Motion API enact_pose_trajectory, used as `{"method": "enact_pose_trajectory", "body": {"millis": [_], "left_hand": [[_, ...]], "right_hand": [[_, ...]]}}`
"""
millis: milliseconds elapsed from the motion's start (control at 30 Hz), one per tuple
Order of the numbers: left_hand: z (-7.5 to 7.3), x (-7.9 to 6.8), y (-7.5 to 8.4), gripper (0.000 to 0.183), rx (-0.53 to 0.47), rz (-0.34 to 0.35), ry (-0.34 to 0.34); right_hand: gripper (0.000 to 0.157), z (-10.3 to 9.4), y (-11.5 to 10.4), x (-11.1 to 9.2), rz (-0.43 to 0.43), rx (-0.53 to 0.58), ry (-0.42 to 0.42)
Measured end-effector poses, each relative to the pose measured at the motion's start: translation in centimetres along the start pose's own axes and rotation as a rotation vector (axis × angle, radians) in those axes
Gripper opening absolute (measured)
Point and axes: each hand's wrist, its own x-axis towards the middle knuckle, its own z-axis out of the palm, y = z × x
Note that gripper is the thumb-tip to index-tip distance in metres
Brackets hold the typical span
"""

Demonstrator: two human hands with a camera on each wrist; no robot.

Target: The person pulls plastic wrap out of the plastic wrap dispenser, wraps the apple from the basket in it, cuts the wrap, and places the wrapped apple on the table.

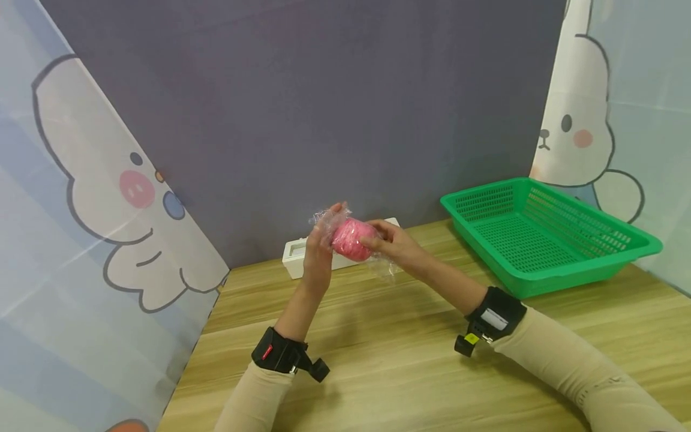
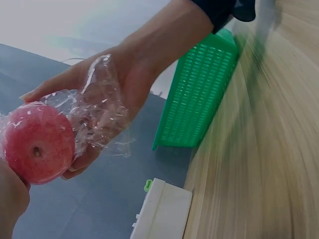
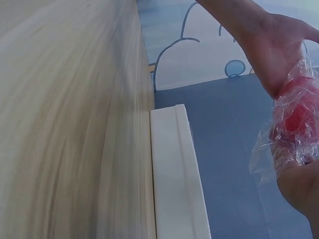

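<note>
A pinkish-red apple [image 1: 352, 239] is held up above the table, with crinkled clear plastic film [image 2: 99, 117] around it. My left hand [image 1: 318, 255] holds the apple and film from the left side, its fingers pointing upward. From the right, my right hand [image 1: 398, 245] grips the apple with the thumb in front and the fingers behind. Loose film hangs below the right hand. In the left wrist view the apple's dimpled end [image 2: 37, 151] faces the camera. Part of the left hand's hold is hidden behind the apple and film.
Behind the hands, a long white box [image 1: 294, 261] stands on the wooden table [image 1: 388, 354] against the grey back wall. A green slotted basket [image 1: 550, 273] sits at the right rear. Cartoon-printed panels [image 1: 108, 198] border the sides.
</note>
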Motion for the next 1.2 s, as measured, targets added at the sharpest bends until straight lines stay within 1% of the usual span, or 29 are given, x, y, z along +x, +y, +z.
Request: {"method": "enact_pose_trajectory", "body": {"millis": [133, 300, 433, 567, 667, 800, 867, 967, 1033, 1067, 1200], "left_hand": [[-0.1, -0.1, -0.6, 0.084, 0.115, 0.027, -0.025], [0.1, -0.3, -0.9, 0.078, 0.217, 0.064, -0.068], [0.5, -0.4, -0.9, 0.084, 0.291, 0.078, -0.08], [0.8, -0.5, -0.8, 0.094, 0.373, 0.103, -0.078], [1.1, -0.6, -0.7, 0.1, 0.486, 0.143, -0.063], [1.2, -0.5, -0.8, 0.104, 0.666, 0.219, -0.043], [1.2, -0.6, -0.9, 0.105, 0.731, 0.261, -0.037], [1.2, -0.6, -0.8, 0.104, 0.795, 0.307, -0.032], [1.2, -0.7, -0.7, 0.103, 0.824, 0.32, -0.048], [1.2, -0.6, -0.5, 0.102, 0.831, 0.315, -0.064], [0.6, -0.5, 0.2, 0.098, 0.812, 0.266, -0.166]], "right_hand": [[0.075, 0.2, -0.2, -0.1, 0.011, -0.027, 0.013], [0.067, 0.4, -0.2, -0.2, 0.028, -0.052, 0.027], [0.063, 0.5, -0.2, -0.2, 0.035, -0.06, 0.033], [0.063, 0.5, -0.3, -0.2, 0.048, -0.069, 0.039], [0.065, 0.6, -0.4, -0.1, 0.055, -0.074, 0.035], [0.07, 0.7, -0.7, -0.1, 0.051, -0.074, 0.03], [0.073, 0.7, -0.8, -0.1, 0.046, -0.075, 0.029], [0.077, 0.7, -0.9, -0.1, 0.039, -0.081, 0.021], [0.08, 0.6, -1.1, -0.1, 0.037, -0.089, 0.013], [0.083, 0.4, -1.1, -0.1, 0.037, -0.092, 0.007], [0.096, -0.3, -1.7, -0.2, 0.049, -0.097, -0.029]]}}
